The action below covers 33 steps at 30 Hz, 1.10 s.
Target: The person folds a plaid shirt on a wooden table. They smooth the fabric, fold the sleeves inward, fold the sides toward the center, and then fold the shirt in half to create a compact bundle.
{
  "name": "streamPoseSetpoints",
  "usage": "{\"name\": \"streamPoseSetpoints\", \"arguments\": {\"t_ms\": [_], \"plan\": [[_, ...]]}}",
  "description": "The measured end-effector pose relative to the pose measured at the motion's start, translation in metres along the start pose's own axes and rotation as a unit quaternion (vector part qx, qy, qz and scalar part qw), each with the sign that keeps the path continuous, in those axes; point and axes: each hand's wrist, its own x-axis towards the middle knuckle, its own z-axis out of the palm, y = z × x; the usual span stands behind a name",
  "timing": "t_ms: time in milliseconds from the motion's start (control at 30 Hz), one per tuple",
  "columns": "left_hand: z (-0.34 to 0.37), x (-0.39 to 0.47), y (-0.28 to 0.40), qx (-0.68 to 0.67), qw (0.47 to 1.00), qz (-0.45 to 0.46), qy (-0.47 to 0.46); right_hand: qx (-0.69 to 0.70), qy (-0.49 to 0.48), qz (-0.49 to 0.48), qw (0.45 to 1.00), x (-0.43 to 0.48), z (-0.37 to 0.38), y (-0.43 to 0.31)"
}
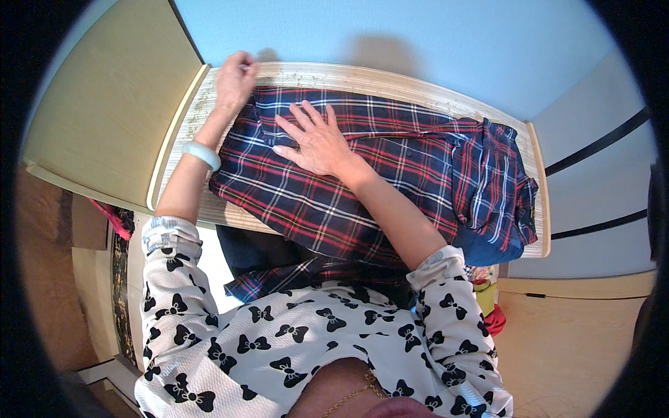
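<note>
A dark blue plaid shirt (366, 172) with red, white and yellow lines lies spread over a light striped surface (533, 157), its collar to the right. Part of it hangs over the near edge towards my lap. My right hand (319, 141) rests flat on the cloth, palm down and fingers apart. Beyond the shirt's upper left corner is my left hand (238, 81), raised and slightly blurred, its fingers curled in. A small pale spot shows between those fingers; I cannot tell whether it is an object. A pale bangle (202, 155) circles my left forearm.
A blue wall (444, 47) rises behind the surface, and a pale wooden panel (110, 99) bounds it at the left. Folded coloured cloths (486, 303) sit below the right end. A light wooden panel (564, 334) is at the lower right.
</note>
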Motion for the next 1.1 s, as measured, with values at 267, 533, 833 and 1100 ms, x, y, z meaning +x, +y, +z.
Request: {"name": "streamPoseSetpoints", "arguments": {"t_ms": [267,533,833,1100], "plan": [[0.049,-0.069,0.087,0.003,0.924,0.07,-0.376,0.002,-0.071,0.128,0.989,-0.031,-0.057,0.062],[0.047,-0.071,0.066,0.241,0.903,0.115,-0.337,-0.15,-0.152,0.305,0.928,-0.108,-0.104,0.152],[-0.021,-0.148,0.134,0.041,0.881,0.333,-0.335,0.034,0.147,0.041,0.988,-0.187,-0.107,0.016],[-0.049,-0.228,0.139,0.204,0.805,0.478,-0.286,-0.105,0.175,0.061,0.977,-0.234,-0.039,-0.065]]}}
